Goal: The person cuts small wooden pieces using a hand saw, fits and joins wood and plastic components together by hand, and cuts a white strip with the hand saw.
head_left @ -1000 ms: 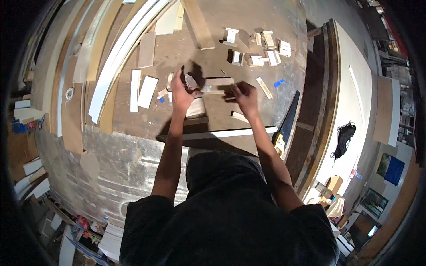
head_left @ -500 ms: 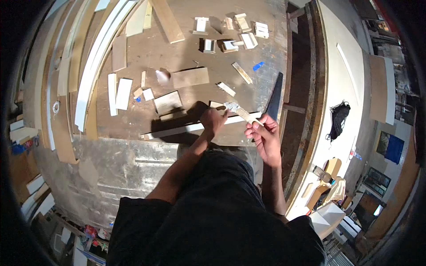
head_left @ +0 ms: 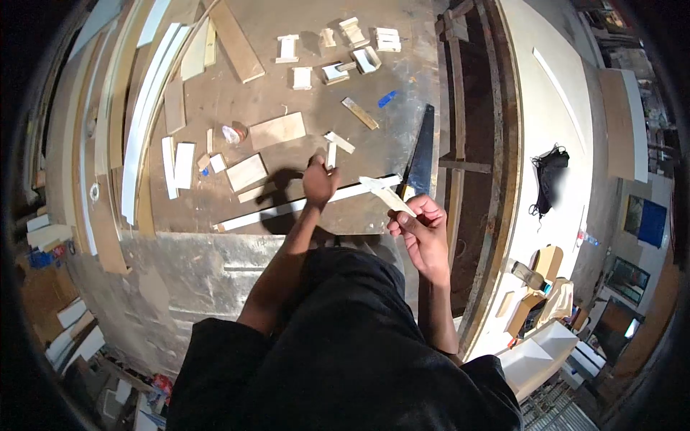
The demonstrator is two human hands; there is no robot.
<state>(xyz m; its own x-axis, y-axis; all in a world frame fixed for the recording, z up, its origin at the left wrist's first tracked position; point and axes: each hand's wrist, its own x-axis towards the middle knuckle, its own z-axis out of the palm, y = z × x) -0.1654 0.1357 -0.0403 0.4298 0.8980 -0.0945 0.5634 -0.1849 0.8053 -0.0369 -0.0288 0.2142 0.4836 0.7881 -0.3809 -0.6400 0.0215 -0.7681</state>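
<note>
My right hand (head_left: 422,233) pinches a flat wooden stick (head_left: 390,200). White, glue-like stuff coats the stick's far end, which is over one end of a long white wood strip (head_left: 287,207). My left hand (head_left: 318,184) is closed, fingertips at a short pale wood piece (head_left: 331,155); it seems to grip the piece's near end, though the fingers partly hide the contact. Another short wood strip (head_left: 340,142) touches or overlaps that piece's far end. A handsaw (head_left: 420,154) lies just beyond my right hand, blade pointing away.
Small box-like wood assemblies (head_left: 353,32) stand at the back of the worktable (head_left: 316,108). Flat boards (head_left: 277,130) and a small plastic cup (head_left: 233,133) lie left of centre. Long planks (head_left: 147,129) run along the left. A pale bench (head_left: 535,136) with black cord (head_left: 550,179) is at right.
The view has shifted, moving the table's things leftward. My left hand has left the stick's coated end and moved to the short wood piece, which has turned. My right hand still holds the stick.
</note>
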